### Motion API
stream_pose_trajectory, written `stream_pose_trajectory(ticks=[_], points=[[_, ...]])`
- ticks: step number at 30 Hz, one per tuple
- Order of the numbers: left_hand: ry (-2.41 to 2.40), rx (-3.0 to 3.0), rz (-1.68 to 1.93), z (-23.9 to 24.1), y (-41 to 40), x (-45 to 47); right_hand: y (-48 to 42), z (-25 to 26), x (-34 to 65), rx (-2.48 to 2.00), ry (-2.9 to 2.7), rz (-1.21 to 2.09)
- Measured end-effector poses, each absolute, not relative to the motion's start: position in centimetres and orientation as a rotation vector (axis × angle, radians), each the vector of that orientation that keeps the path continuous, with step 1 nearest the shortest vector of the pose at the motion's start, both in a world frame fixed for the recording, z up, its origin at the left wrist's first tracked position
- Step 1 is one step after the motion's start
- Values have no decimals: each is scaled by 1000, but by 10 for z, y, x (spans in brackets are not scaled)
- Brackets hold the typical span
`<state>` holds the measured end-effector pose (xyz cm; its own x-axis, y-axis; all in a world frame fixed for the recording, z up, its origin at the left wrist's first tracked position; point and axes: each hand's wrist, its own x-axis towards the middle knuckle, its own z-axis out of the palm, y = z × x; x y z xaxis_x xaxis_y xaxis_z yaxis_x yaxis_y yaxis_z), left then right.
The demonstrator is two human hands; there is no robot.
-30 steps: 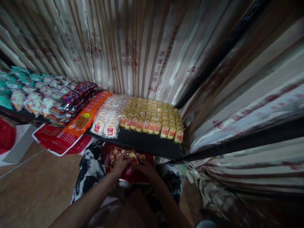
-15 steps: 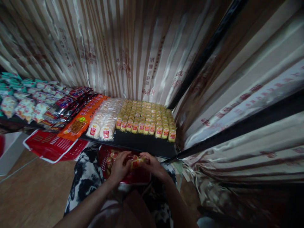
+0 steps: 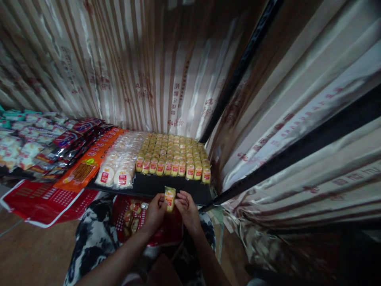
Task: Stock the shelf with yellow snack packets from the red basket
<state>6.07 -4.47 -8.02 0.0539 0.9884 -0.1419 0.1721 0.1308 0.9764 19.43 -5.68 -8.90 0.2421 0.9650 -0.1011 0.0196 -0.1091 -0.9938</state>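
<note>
A small yellow snack packet (image 3: 170, 200) with a red and orange label stands upright between my hands. My left hand (image 3: 156, 212) pinches its left edge between thumb and fingers. My right hand (image 3: 189, 212) is at the packet's right edge, its fingers apart and the thumb close to or touching the wrapper. Below lies a red basket or bag (image 3: 162, 237) between my knees, with several more packets (image 3: 134, 224) at its left side. Just beyond my hands, rows of yellow snack packets (image 3: 175, 169) line the black shelf (image 3: 166, 184).
Left of the yellow rows are clear-wrapped white round crackers (image 3: 123, 176), an orange snack bag (image 3: 76, 174), dark packets (image 3: 59, 153) and white-and-green packets (image 3: 28, 153). A red bag (image 3: 44, 202) hangs below the shelf. Pleated curtains (image 3: 133, 71) and a black pole (image 3: 238, 75) stand behind.
Both hands have come up from the red container, and one packet now stands upright in my left hand. My right hand's fingers have spread. The view has shifted slightly.
</note>
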Motion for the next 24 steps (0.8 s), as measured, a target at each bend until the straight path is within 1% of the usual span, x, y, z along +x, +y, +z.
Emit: stream_pose_trajectory(ticks=[6, 10, 13, 16, 24], points=[[1355, 1287, 1011, -75, -25, 99, -61, -81, 203, -1496, -1223, 734], [1422, 1366, 1012, -68, -7, 121, -53, -88, 216, -1540, -1354, 472], [1494, 1421, 1010, -62, 6, 131, -43, -93, 222, -1582, -1441, 339], [1575, 1473, 979, -57, 18, 136, -32, -97, 222, -1593, -1490, 273], [1717, 1640, 897, -55, 34, 141, -10, -104, 216, -1582, -1443, 300]])
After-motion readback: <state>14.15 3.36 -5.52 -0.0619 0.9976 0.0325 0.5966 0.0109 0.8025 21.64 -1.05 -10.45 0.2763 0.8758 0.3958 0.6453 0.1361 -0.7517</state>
